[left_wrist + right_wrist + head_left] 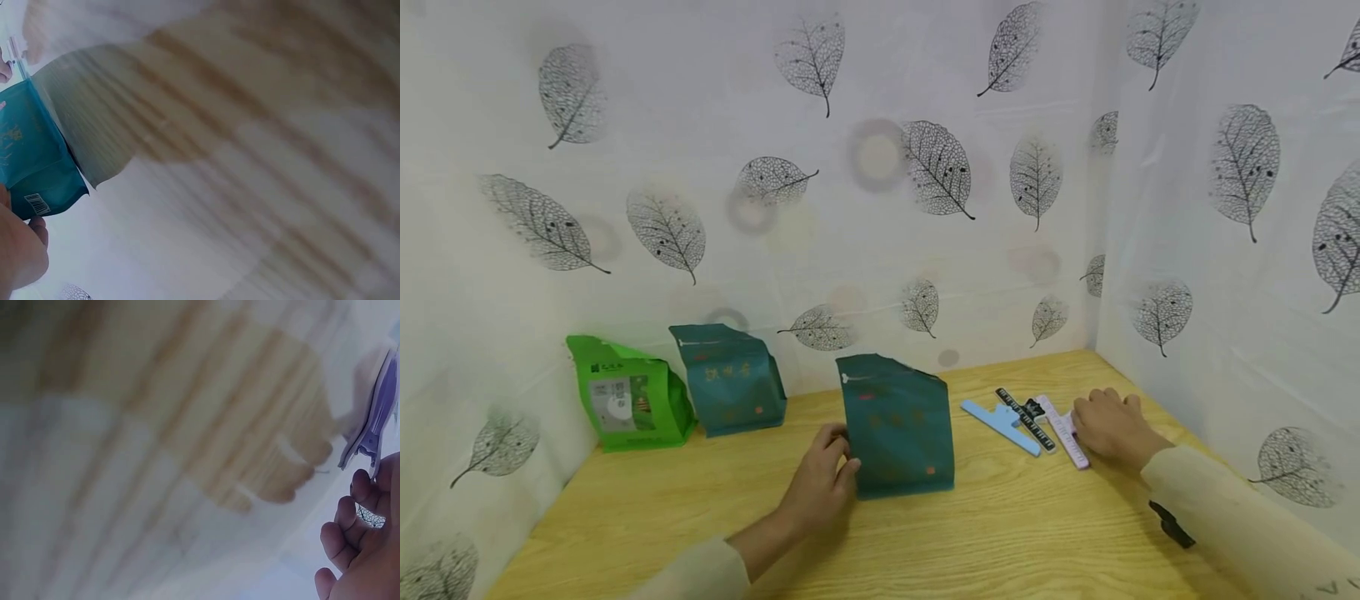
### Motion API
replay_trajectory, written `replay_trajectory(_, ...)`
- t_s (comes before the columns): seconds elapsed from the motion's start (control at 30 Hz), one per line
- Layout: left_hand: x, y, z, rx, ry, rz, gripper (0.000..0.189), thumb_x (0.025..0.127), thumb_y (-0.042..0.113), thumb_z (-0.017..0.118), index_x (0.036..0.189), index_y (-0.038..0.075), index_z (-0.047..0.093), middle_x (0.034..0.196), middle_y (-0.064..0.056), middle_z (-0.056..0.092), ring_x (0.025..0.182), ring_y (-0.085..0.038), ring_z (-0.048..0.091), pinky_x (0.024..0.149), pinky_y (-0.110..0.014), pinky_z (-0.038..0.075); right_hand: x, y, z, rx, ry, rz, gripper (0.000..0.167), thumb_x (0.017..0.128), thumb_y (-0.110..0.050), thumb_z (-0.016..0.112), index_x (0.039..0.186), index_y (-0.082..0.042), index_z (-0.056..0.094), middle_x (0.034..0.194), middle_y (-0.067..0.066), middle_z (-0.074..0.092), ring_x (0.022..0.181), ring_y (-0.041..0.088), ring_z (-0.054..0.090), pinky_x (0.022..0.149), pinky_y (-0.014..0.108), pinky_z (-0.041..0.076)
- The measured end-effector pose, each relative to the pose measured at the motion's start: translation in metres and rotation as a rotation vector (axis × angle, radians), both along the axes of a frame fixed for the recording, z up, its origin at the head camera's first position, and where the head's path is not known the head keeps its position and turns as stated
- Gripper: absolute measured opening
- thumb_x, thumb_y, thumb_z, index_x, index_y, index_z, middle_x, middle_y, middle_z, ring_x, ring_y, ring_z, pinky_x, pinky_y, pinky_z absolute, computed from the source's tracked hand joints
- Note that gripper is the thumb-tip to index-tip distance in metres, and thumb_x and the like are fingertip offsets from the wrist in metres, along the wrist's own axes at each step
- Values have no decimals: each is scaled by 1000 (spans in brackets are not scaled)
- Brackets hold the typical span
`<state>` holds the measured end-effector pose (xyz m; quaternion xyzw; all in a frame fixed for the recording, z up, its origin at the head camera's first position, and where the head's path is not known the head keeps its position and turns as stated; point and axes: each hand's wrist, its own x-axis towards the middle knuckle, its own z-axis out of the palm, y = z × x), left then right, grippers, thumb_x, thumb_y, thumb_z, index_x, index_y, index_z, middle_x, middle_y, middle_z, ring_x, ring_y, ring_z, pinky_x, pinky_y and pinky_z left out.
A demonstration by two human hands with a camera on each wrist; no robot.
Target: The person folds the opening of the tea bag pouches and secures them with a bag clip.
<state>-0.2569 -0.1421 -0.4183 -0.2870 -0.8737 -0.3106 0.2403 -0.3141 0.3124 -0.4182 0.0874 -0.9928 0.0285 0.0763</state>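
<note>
A teal pouch stands upright near the middle of the table. My left hand grips it by its left side, and in the left wrist view the pouch's barcoded side faces the fingers. Over at the right, my right hand pinches the handle of a pale purple sealing clip. The right wrist view shows this purple clip on edge, its handle at the fingertips; the thumb is hidden there. Beside it lie a black clip with ruler marks and a light blue clip.
A second teal pouch and a bright green pouch stand at the back left. Leaf-printed white curtain closes off the back and both sides of the wooden table. A dark object shows under my right forearm.
</note>
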Motion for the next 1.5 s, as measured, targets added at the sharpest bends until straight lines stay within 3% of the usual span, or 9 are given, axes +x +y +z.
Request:
replay_trajectory(0.27,6,3,3,27,-92,-4,19,93,2,67,82,11,53,126,-15,56,116,-32,60,95,-46,53,1,-3,-4,-6,30,38,25,102,-22,45,89,-11,63,85,7,55,82,28,49,75,54,35)
replay_trajectory(0.8,16,10,3,6,-55,-63,21,91,2,69,81,11,53,124,-13,55,112,-28,61,91,-41,54,8,-18,-2,15,69,121,23,101,-23,49,84,-17,64,83,1,54,81,24,50,79,53,35)
replay_trajectory(1.03,20,12,3,9,-78,-83,21,91,2,70,81,11,54,123,-8,54,114,-25,60,93,-40,54,12,-27,-1,10,71,153,23,100,-24,52,80,-20,62,83,-1,54,81,20,50,81,51,34)
replay_trajectory(1.3,23,14,2,17,-98,-93,21,92,3,69,82,13,53,121,-6,54,114,-23,59,95,-41,53,18,-35,1,37,59,194,21,100,-24,53,88,-18,69,89,-1,60,85,20,54,84,53,36)
replay_trajectory(1.5,25,14,3,19,-111,-98,21,93,4,68,82,13,53,121,-6,54,114,-23,59,96,-42,53,22,-41,5,53,23,240,21,98,-24,54,82,-21,67,82,-5,53,78,16,48,82,50,35)
